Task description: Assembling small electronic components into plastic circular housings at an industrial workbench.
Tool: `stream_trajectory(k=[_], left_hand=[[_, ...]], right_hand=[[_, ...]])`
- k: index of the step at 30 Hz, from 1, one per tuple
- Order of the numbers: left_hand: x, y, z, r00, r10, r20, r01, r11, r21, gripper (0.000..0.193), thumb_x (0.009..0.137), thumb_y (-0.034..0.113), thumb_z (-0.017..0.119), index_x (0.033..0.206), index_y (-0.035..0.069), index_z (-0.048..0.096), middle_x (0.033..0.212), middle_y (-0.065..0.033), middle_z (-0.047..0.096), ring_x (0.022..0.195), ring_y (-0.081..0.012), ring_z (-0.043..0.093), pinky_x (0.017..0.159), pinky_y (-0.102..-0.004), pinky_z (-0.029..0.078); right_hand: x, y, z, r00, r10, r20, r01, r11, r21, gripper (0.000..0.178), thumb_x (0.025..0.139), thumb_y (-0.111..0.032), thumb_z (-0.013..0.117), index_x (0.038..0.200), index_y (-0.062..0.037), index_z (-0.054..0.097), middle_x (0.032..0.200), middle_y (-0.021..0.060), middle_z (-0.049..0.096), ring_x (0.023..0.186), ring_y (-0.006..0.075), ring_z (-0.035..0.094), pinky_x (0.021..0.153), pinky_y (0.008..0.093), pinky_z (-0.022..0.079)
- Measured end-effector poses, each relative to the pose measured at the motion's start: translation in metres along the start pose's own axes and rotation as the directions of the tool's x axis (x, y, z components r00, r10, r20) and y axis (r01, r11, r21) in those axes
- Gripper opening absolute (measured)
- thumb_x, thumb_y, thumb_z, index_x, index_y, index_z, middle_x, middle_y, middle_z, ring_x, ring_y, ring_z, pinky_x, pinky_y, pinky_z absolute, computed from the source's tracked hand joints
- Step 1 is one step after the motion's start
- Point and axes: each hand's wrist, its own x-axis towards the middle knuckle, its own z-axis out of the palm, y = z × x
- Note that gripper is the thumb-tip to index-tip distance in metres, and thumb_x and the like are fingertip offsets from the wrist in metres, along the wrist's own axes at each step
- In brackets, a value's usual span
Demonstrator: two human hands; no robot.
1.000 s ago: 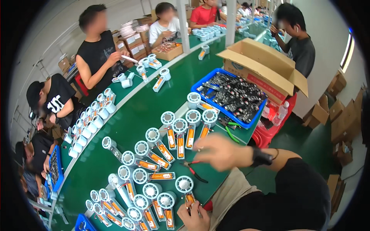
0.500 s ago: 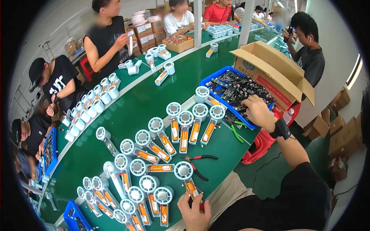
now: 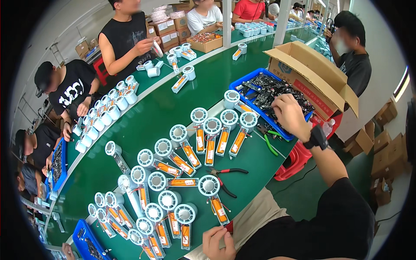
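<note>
Over the blue tray (image 3: pixel 237 83) of small black circuit boards (image 3: pixel 261 93), my right hand (image 3: pixel 291 116) bends its fingers in a closed curl. What they pinch, if anything, is hidden. My left hand (image 3: pixel 219 243) is at the table's near edge with its fingers curled together. A small red piece (image 3: pixel 229 226) shows beside those fingers; I cannot make out what it belongs to. Just beyond lies a pale blue handheld fan (image 3: pixel 209 185), its handle open on an orange battery (image 3: pixel 219 209). Several similar fans (image 3: pixel 212 126) are spread across the green table.
Red-and-black-handled pliers (image 3: pixel 226 177) lie among the fans; green-handled cutters (image 3: pixel 271 145) lie beside the tray. An open cardboard box (image 3: pixel 310 73) stands behind it, a red stool (image 3: pixel 290 162) below. Another blue tray (image 3: pixel 89 242) is at lower left. Co-workers sit across the table.
My left hand has drawn back slightly from the nearest fan, whose battery handle now shows uncovered. My right hand remains at the tray, its fingers shifted a little. The view has tilted slightly.
</note>
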Motion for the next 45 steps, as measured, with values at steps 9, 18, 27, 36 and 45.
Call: stream_trajectory(k=[9, 18, 27, 36, 45], left_hand=[[0.005, 0.006, 0.0, 0.837, -0.539, 0.099, 0.4, 0.477, -0.783, 0.046, 0.106, 0.039, 0.059, 0.119, -0.005, 0.061, 0.104, -0.0166, 0.068, 0.088, -0.0268, 0.068, 0.077, -0.0374, 0.059], [0.02, -0.002, -0.026, 0.716, -0.504, 0.484, 0.614, 0.122, -0.78, 0.056, 0.092, -0.002, 0.069, 0.142, 0.001, 0.043, 0.118, -0.0172, 0.061, 0.089, -0.0269, 0.071, 0.068, -0.0362, 0.061], [0.031, -0.01, -0.014, 0.758, -0.508, 0.409, 0.552, 0.165, -0.818, 0.078, 0.081, -0.016, 0.057, 0.153, 0.004, 0.036, 0.128, -0.0191, 0.056, 0.086, -0.027, 0.069, 0.062, -0.0339, 0.057], [0.037, -0.019, -0.003, 0.773, -0.463, 0.434, 0.506, 0.037, -0.862, 0.065, 0.088, -0.016, 0.049, 0.15, 0.002, 0.044, 0.128, -0.0183, 0.06, 0.084, -0.0202, 0.064, 0.067, -0.0285, 0.051], [0.04, -0.013, 0.006, 0.737, -0.614, 0.282, 0.535, 0.276, -0.798, 0.04, 0.099, 0.003, 0.059, 0.139, 0.002, 0.054, 0.117, -0.0144, 0.065, 0.077, -0.0167, 0.06, 0.064, -0.0263, 0.045]], right_hand=[[-0.064, -0.175, -0.028, 0.723, -0.652, -0.228, 0.597, 0.424, 0.681, 0.013, 0.086, -0.008, 0.075, 0.099, -0.0096, 0.075, 0.118, 0.0099, 0.069, 0.109, 0.028, 0.065, 0.091, 0.0426, 0.056], [-0.093, -0.214, 0.004, 0.762, -0.556, -0.333, 0.551, 0.285, 0.784, 0.016, 0.085, -0.008, 0.076, 0.1, -0.012, 0.076, 0.119, 0.0086, 0.07, 0.097, 0.0252, 0.068, 0.077, 0.0384, 0.058], [-0.068, -0.225, 0.018, 0.819, -0.571, -0.063, 0.378, 0.454, 0.807, 0.026, 0.077, 0.0, 0.079, 0.101, -0.0096, 0.074, 0.115, 0.0075, 0.07, 0.069, 0.0176, 0.068, 0.059, 0.0299, 0.055], [-0.062, -0.227, 0.02, 0.851, -0.524, -0.02, 0.295, 0.448, 0.844, 0.019, 0.079, -0.006, 0.078, 0.097, -0.008, 0.073, 0.104, 0.0026, 0.071, 0.072, 0.0198, 0.07, 0.059, 0.0316, 0.055], [-0.064, -0.227, 0.023, 0.86, -0.509, -0.027, 0.27, 0.41, 0.871, 0.014, 0.08, -0.009, 0.079, 0.091, -0.0073, 0.071, 0.088, 0.0025, 0.068, 0.071, 0.0215, 0.068, 0.058, 0.0336, 0.053]])
